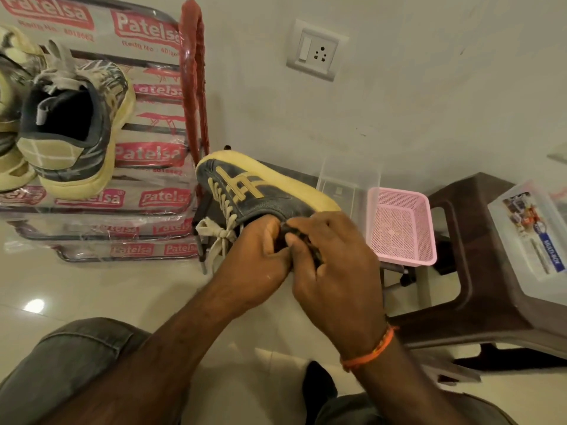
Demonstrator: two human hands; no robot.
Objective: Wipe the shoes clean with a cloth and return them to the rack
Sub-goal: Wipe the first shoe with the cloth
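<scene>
A dark blue sneaker (260, 185) with tan stripes, cream laces and a yellowed sole lies on its side in the air in front of the rack. My left hand (260, 256) grips it at the collar, fingers curled into the opening. My right hand (331, 259) is curled over the heel end, pinching a small dark cloth (316, 256) that is mostly hidden under the fingers. On the plastic-wrapped shoe rack (147, 154) at the left stands a grey and cream sneaker (76, 118), heel towards me, with part of another shoe (9, 118) at the frame's left edge.
A pink mesh basket (402, 228) and a clear plastic box (346, 182) sit on the floor to the right of the shoe. A brown plastic stool (472, 271) carries a lidded plastic container (530, 237). A wall socket (316, 50) is above. My knees fill the bottom.
</scene>
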